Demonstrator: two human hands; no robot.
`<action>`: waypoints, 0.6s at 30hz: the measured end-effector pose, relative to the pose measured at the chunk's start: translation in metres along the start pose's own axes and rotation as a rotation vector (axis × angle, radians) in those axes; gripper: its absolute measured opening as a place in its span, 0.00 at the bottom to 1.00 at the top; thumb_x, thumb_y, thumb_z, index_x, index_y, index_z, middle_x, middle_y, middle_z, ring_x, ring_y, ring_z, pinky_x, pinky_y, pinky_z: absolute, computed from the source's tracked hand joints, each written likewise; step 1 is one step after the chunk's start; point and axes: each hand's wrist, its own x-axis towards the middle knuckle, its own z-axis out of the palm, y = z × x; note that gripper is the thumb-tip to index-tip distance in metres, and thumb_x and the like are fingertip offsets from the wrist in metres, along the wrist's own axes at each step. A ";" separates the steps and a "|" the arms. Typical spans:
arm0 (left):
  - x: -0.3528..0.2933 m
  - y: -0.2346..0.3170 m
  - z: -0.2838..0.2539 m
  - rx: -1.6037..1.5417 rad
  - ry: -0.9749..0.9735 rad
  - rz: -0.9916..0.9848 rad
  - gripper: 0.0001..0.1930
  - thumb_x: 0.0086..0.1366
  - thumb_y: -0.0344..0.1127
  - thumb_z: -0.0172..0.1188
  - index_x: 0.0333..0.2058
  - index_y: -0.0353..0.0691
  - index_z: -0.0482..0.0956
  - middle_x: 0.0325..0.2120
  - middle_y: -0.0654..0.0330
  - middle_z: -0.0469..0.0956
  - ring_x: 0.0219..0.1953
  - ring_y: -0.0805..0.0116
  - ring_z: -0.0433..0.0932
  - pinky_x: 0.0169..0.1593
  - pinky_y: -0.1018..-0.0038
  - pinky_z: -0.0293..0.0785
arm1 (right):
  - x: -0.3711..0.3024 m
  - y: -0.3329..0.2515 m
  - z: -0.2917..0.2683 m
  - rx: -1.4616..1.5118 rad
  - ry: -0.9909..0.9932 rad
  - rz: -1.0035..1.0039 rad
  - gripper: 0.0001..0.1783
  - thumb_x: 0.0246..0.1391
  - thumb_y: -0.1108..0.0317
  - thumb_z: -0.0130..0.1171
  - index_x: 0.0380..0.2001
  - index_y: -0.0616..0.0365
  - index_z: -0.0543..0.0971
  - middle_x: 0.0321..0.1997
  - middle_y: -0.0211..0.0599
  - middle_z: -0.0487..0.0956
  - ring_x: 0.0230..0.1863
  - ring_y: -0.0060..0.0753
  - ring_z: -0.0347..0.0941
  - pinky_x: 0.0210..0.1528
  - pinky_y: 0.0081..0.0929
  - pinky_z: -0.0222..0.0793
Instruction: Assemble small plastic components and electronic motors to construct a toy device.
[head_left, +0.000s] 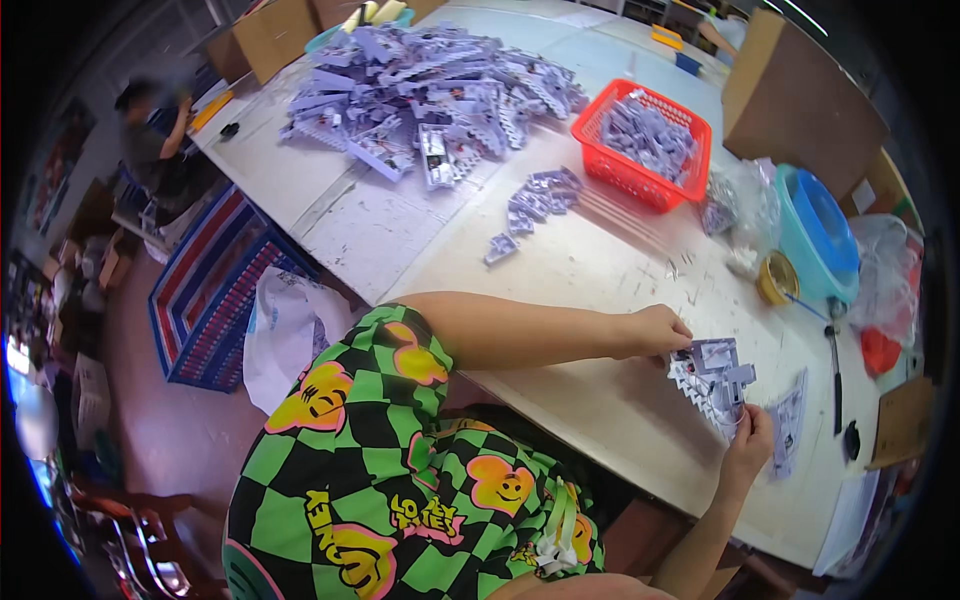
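A pale lilac plastic housing with a toothed edge and thin wires is held low over the right part of the table. My left hand pinches its upper left end. At its lower right end, the fingers of my right hand are closed on the edge. A smaller grey plastic piece sits against the housing's right side; whether it is attached I cannot tell. Just right of my right hand lies another long lilac housing on the tabletop.
A large heap of lilac housings covers the table's far left. Several small lilac parts lie before a red basket full of similar pieces. Teal and blue basins, a small yellow bowl and a black-handled tool stand or lie at right.
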 end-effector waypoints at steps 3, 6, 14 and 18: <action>-0.020 0.002 -0.029 -0.275 -0.109 -0.067 0.16 0.62 0.33 0.52 0.47 0.34 0.77 0.40 0.57 0.78 0.40 0.69 0.78 0.45 0.71 0.75 | 0.011 -0.033 0.007 0.030 0.026 -0.060 0.05 0.53 0.78 0.51 0.31 0.65 0.76 0.28 0.39 0.74 0.29 0.34 0.71 0.33 0.27 0.65; -0.046 0.008 -0.062 -0.503 -0.249 -0.108 0.18 0.63 0.32 0.53 0.50 0.28 0.72 0.44 0.56 0.77 0.45 0.69 0.76 0.50 0.71 0.73 | 0.030 -0.052 0.017 0.115 -0.037 -0.134 0.04 0.53 0.78 0.52 0.31 0.65 0.76 0.27 0.39 0.74 0.30 0.33 0.71 0.34 0.27 0.65; -0.127 0.040 -0.152 -0.562 0.123 -0.016 0.20 0.63 0.32 0.55 0.51 0.26 0.70 0.46 0.53 0.75 0.48 0.68 0.75 0.55 0.69 0.69 | 0.066 -0.124 0.049 0.260 -0.038 -0.283 0.11 0.55 0.72 0.54 0.42 0.62 0.76 0.41 0.35 0.75 0.41 0.29 0.69 0.43 0.23 0.62; -0.166 0.067 -0.207 -0.516 0.398 0.064 0.16 0.63 0.32 0.55 0.47 0.30 0.73 0.45 0.53 0.76 0.45 0.65 0.77 0.55 0.69 0.71 | 0.059 -0.139 0.067 0.346 -0.134 -0.275 0.11 0.51 0.76 0.56 0.40 0.65 0.75 0.42 0.43 0.74 0.46 0.39 0.69 0.51 0.29 0.63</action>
